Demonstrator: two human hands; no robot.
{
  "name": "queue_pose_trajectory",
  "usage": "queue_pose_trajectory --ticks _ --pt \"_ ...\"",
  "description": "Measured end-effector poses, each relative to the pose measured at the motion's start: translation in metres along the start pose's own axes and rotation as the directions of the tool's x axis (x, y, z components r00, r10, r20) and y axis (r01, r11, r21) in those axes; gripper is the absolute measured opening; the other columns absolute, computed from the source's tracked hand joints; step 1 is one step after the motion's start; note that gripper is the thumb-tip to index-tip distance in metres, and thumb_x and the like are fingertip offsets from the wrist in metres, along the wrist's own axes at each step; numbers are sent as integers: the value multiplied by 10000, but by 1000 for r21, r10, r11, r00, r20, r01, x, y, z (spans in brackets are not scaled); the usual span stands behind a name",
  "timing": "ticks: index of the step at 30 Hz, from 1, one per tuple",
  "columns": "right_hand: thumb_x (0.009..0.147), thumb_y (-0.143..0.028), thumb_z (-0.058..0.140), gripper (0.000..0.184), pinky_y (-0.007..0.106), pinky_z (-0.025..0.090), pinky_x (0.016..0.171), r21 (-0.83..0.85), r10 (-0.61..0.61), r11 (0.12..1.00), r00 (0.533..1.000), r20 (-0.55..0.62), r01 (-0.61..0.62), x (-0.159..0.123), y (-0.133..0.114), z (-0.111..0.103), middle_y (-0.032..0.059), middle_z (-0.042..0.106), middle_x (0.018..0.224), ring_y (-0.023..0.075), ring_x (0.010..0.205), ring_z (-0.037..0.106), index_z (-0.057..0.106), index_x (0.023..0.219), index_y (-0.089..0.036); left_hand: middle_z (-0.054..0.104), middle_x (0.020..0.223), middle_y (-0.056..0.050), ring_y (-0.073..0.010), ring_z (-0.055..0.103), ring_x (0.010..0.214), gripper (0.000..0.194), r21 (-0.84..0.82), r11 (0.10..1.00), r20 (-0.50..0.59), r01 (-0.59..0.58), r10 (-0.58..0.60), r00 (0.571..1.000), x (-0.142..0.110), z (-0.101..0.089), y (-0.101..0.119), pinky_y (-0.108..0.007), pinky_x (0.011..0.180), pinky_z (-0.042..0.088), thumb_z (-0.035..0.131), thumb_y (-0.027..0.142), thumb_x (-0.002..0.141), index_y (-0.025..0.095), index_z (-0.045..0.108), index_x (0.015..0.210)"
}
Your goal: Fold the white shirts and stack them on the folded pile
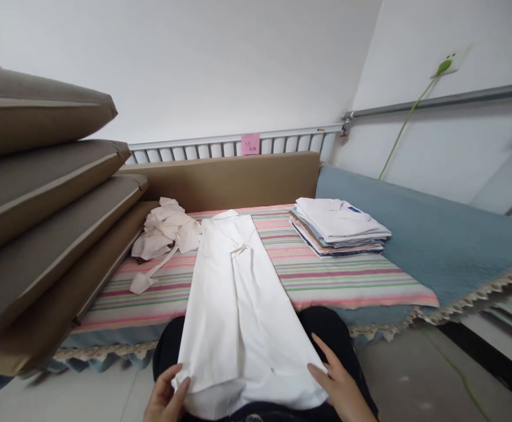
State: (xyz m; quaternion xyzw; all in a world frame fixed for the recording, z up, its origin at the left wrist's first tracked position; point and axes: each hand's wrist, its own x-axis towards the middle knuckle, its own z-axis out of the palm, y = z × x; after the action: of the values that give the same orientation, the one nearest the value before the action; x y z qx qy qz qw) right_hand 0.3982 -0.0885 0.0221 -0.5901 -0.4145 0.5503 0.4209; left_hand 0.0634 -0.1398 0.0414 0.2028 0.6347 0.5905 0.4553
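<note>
A white shirt (260, 310) lies stretched out lengthwise, its collar end on the striped cloth and its hem end over my knees. Its sides are folded inward, and a sleeve lies along its middle. At the hem's left corner my left hand (166, 395) pinches the fabric between thumb and fingers. My right hand (341, 381) grips the right corner of the hem, with the index finger raised off the fabric. To the right sits a neat stack of folded shirts (341, 225), a white one on top. A crumpled pale garment (170, 225) lies to the left, a strap trailing from it.
Brown cushions (45, 164) are piled at the left edge. The striped cloth (339, 287) covers a seat with a blue ruffled cover (414, 234). Behind stand a brown backrest (225, 181) and a radiator with a pink note (250, 144). A green cord (408, 120) hangs from the wall socket.
</note>
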Motion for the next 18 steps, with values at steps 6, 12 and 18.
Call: queue_pose_trajectory --ticks 6,12,18 --pt "648 -518 544 579 305 487 624 -84 75 994 997 9 -74 -5 12 -8 53 670 853 215 729 615 579 1115 -178 639 741 -1 -165 577 676 567 71 997 24 -24 22 999 -8 -8 -7 -240 587 481 782 455 430 188 570 883" --pt "650 -512 546 467 285 473 605 -139 83 987 995 47 -76 -3 16 -11 20 649 736 193 673 596 608 984 -191 544 586 37 -143 522 527 514 294 956 3 -16 16 1000 -2 -27 -18 -260 503 457 748 556 444 190 524 728" --pt "615 -523 538 400 279 452 548 -246 95 966 995 35 -84 -9 1 -11 3 628 649 195 619 582 612 861 -218 516 515 53 -118 458 426 503 386 921 2 -57 61 998 -11 -28 -14 -243 439 385 709 596 486 198 513 723"
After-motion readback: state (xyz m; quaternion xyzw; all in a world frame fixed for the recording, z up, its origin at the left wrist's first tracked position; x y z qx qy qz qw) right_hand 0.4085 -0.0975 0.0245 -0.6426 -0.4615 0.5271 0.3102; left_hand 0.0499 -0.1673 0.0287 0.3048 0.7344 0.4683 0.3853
